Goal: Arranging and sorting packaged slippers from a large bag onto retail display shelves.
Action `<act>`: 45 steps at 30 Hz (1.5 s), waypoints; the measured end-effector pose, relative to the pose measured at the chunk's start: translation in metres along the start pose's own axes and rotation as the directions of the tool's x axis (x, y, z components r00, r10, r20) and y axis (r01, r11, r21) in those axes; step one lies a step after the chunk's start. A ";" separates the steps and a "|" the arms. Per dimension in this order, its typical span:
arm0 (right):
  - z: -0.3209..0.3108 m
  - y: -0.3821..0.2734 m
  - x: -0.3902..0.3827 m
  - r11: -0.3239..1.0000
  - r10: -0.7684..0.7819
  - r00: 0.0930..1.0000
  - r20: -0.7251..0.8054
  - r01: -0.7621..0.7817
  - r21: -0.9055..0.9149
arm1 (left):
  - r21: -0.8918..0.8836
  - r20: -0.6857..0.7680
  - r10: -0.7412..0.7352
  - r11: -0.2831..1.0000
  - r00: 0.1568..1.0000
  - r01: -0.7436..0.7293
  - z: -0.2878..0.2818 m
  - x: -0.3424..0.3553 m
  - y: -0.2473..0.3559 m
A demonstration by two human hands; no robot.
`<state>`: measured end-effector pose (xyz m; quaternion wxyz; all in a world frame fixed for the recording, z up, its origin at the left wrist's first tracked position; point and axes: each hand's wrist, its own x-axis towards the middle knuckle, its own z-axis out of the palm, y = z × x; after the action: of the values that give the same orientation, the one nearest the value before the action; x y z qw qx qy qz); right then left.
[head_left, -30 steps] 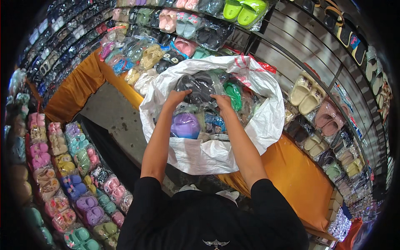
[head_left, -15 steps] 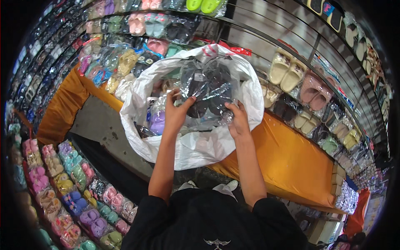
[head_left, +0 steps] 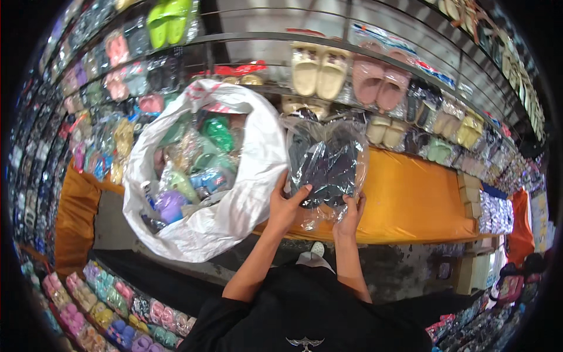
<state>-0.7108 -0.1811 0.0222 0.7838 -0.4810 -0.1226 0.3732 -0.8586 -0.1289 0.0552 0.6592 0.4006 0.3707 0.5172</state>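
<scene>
A clear plastic pack of dark slippers [head_left: 322,161] is held up just right of a large white sack [head_left: 261,141]. My left hand [head_left: 287,205] grips the pack's lower left with the thumb over the front, and my right hand [head_left: 350,214] grips its lower right corner. The open sack holds several bagged pairs of footwear, among them a green pair [head_left: 217,132], a purple one [head_left: 171,205] and a light green one [head_left: 182,185].
Wire shelves [head_left: 265,36] of bagged slippers curve across the back and sides. An orange cloth-covered platform [head_left: 410,205] runs below them, with cardboard boxes [head_left: 469,196] at its right. Rows of colourful clogs [head_left: 76,302] lie at lower left, and more bagged items stand at lower right.
The dark pack has come up out of the sack and moved to its right, held in both hands. The view has turned rightward, so the sack now sits further left.
</scene>
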 end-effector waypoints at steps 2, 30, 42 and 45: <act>-0.037 0.001 0.021 0.999 0.032 0.996 -0.086 -0.031 0.018 | 0.053 0.000 -0.084 0.995 0.996 0.084 0.023 0.004 -0.031; -0.217 0.010 0.170 0.831 0.370 0.896 -0.245 -0.438 -0.344 | -0.201 -0.064 -0.664 0.740 0.745 0.642 0.070 0.055 -0.236; -0.231 -0.011 0.179 0.801 0.566 0.810 -0.152 -0.584 -0.130 | -0.306 -0.046 -0.657 0.726 0.752 0.616 0.082 0.061 -0.225; -0.232 -0.015 0.183 0.799 0.593 0.798 -0.104 -0.600 -0.044 | -0.315 -0.062 -0.653 0.730 0.755 0.606 0.085 0.060 -0.224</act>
<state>-0.4496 -0.2103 -0.1138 0.6122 -0.5397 0.0547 0.5753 -0.6844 -0.1150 -0.1189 0.8107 0.1097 0.4635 0.3403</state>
